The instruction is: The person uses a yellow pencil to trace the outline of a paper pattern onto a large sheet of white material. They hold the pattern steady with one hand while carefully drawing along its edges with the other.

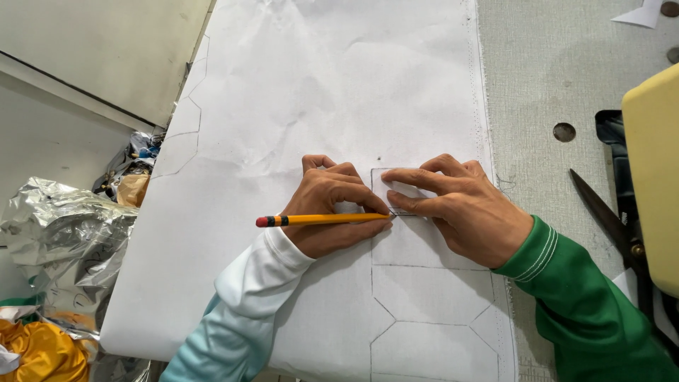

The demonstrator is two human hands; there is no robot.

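On the white fabric sheet (339,92), the left hand (331,212) pinches a yellow pencil (322,220), its tip beside the small white template (393,189), which the right hand (460,209) presses flat with spread fingers (417,178) that hide most of it.

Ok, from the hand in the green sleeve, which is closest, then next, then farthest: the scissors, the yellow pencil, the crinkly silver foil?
From the right hand:
1. Yellow pencil, tip right beside its fingers, on the left.
2. Scissors, on the table to the right.
3. Silver foil, far left, off the table's edge.
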